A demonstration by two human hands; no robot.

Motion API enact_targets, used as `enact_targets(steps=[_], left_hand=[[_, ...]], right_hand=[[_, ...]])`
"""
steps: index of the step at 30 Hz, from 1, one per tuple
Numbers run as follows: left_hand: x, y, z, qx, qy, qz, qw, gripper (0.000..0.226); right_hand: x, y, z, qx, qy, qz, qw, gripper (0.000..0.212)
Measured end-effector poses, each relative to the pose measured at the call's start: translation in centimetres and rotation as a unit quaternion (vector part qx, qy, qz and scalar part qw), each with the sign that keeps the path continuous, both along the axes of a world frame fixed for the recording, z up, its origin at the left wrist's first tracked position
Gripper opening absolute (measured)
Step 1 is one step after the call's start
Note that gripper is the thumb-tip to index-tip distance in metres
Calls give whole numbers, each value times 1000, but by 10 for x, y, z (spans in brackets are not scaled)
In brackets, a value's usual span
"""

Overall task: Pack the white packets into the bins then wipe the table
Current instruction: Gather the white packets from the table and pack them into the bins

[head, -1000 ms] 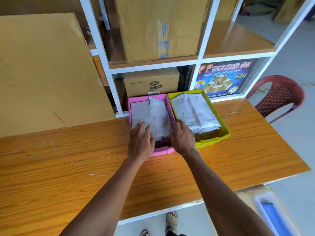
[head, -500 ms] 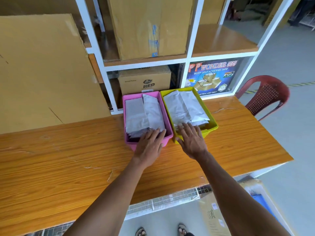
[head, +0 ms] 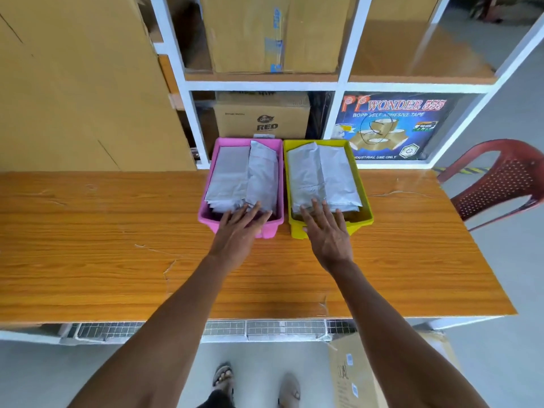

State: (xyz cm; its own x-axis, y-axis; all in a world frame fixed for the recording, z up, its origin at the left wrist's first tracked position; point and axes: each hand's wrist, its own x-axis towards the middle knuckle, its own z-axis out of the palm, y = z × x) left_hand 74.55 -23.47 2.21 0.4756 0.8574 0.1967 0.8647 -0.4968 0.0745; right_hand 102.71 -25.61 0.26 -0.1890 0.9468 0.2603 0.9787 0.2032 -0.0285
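Observation:
A pink bin (head: pixel 206 207) and a yellow bin (head: pixel 366 207) stand side by side at the far edge of the wooden table (head: pixel 117 260). Both hold stacks of white packets: one stack (head: pixel 244 175) in the pink bin, another (head: pixel 321 172) in the yellow. My left hand (head: pixel 240 231) lies flat over the pink bin's near rim, fingers spread and touching the packets. Over the yellow bin's near rim rests my right hand (head: pixel 326 231), fingers spread on its packets. Neither hand holds anything.
A white shelf unit (head: pixel 344 83) with cardboard boxes (head: pixel 265 33) rises behind the bins. A large cardboard sheet (head: pixel 82 83) leans at the back left. A red plastic chair (head: pixel 506 178) stands at the table's right end. A carton (head: pixel 359 375) sits on the floor.
My right hand has moved from the pink bin's right edge over to the yellow bin. The left hand slid back to the pink bin's near rim. The view has pulled back.

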Motion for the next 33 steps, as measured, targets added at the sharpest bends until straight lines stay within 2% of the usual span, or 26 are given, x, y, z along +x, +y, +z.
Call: enact_targets(steps=[3, 7, 12, 17, 33], left_hand=[[3, 3, -4, 1, -10, 15, 1000, 57], [9, 5, -11, 10, -43, 44, 998, 52], [13, 6, -13, 24, -53, 62, 996, 48], [13, 5, -15, 44, -54, 53, 996, 53], [25, 4, -15, 41, -72, 30, 996, 46]], right_hand=[[3, 2, 1, -4, 0, -8, 1000, 59], [0, 2, -1, 3, 19, -18, 1000, 57], [-1, 1, -1, 8, 23, -23, 999, 54], [-3, 0, 0, 9, 20, -37, 999, 53], [-9, -10, 5, -6, -1, -56, 998, 52]])
